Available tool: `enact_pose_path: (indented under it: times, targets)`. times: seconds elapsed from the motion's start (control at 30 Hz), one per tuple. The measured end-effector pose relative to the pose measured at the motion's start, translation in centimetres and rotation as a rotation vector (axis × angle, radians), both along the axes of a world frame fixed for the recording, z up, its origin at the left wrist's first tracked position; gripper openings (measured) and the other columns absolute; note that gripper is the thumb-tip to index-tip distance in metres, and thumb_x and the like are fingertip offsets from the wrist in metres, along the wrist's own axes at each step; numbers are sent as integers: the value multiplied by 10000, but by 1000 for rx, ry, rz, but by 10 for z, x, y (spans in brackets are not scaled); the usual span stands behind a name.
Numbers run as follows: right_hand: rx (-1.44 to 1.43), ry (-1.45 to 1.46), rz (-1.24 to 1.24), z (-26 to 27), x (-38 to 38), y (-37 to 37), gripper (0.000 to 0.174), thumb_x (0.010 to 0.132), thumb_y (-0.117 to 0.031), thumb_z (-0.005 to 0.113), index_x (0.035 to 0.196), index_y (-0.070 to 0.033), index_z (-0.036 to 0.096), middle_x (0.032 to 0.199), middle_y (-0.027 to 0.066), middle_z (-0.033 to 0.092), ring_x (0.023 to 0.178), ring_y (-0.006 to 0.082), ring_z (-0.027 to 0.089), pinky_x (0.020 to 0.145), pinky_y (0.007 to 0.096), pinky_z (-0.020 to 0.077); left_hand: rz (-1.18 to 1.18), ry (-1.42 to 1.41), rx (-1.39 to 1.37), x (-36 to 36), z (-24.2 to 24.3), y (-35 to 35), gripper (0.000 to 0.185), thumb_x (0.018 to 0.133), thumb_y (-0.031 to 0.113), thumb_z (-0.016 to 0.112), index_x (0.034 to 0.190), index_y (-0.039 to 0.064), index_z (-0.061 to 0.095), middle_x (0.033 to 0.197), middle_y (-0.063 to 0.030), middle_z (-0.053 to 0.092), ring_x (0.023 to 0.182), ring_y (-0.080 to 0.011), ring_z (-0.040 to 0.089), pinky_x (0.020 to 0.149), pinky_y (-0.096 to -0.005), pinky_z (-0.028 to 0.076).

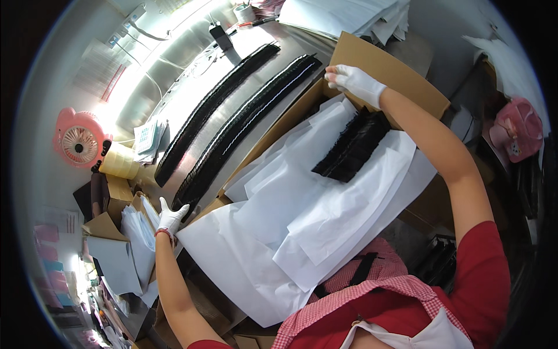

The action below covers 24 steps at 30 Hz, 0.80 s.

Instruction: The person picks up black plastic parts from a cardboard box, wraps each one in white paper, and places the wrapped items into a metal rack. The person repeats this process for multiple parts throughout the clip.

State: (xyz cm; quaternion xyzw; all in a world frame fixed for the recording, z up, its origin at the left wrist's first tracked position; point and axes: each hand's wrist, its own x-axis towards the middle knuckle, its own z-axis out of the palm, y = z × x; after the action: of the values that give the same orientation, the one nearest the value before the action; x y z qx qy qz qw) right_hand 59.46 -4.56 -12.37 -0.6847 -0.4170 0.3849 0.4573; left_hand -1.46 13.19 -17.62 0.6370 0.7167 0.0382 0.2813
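Observation:
My left hand [171,218], in a white glove, has its thumb and fingers spread by the lower end of a long black bundle [244,122] with a glossy wrapping. A second such bundle [213,104] lies alongside, farther from me. My right hand [354,83], gloved with bare fingertips, is at the far corner of an open cardboard box [279,131], beside its raised flap [383,70]; whether it grips anything is unclear. White paper sheets [279,209] line the box and hang over its near side. On them rests a black piece with a fringed edge [353,146].
The metal worktable [209,144] carries a black power adapter [221,37], a calculator [146,136] and tape rolls [118,160]. A pink fan [78,138] stands left. Paper stacks [335,17] lie at the back; a pink bag [518,128] is at right.

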Motion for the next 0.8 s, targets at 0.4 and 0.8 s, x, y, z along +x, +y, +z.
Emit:
enact_pose_path:
  times: [0.4,0.8]
  targets:
    - [-116,-744,-51,-78,90,195,739,868,-694,574,1057,17,646,1100,246,675,1026,372,656,883,435,515,-352,59,185,174,5,4,1347,539,375,925,1566,31,124,1364,-299,413,1288,-383,444,1117,-401,379]
    - [553,-813,772,-33,-76,198,576,838,-558,689,1111,-59,597,1041,169,666,937,370,659,828,428,521,-433,-496,391,308,-5,2,1268,574,273,925,1536,-5,147,1330,-237,528,1197,-305,570,1040,-367,460]
